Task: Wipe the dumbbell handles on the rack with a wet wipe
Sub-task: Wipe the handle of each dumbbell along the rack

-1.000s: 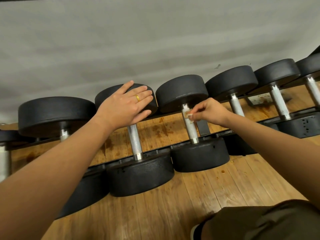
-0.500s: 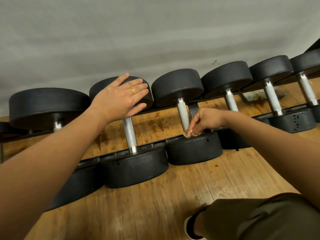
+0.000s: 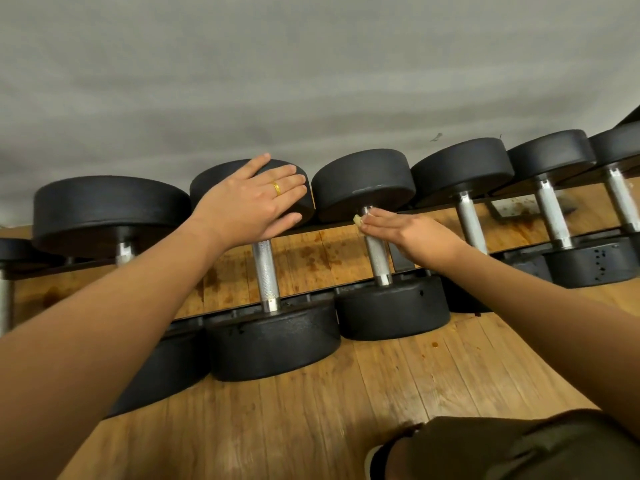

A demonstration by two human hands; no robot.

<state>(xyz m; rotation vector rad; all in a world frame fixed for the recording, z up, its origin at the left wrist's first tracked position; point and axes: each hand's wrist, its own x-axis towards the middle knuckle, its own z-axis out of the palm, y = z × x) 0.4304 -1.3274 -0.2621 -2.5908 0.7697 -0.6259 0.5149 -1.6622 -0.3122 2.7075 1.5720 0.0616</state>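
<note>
Dumbbell handles (image 3: 266,275) stand in a row on the low rack (image 3: 304,298) against the grey wall (image 3: 311,81), each tilted up between two black heads. The right hand (image 3: 412,237) is at the top of one handle (image 3: 376,259), just under its upper head. Its fingers are nearly straight and close together, and they hold a small bunched wet wipe (image 3: 357,220) at their tips against the steel. The thumb is hidden, so I can't see how it grips. The left hand (image 3: 242,206), with a gold ring (image 3: 276,188) on it, lies flat and spread over the far head (image 3: 214,176) of the next dumbbell to the left, holding nothing. A wooden floor (image 3: 311,410) runs under the rack, and an olive-clad knee (image 3: 519,448) shows at bottom right.
</note>
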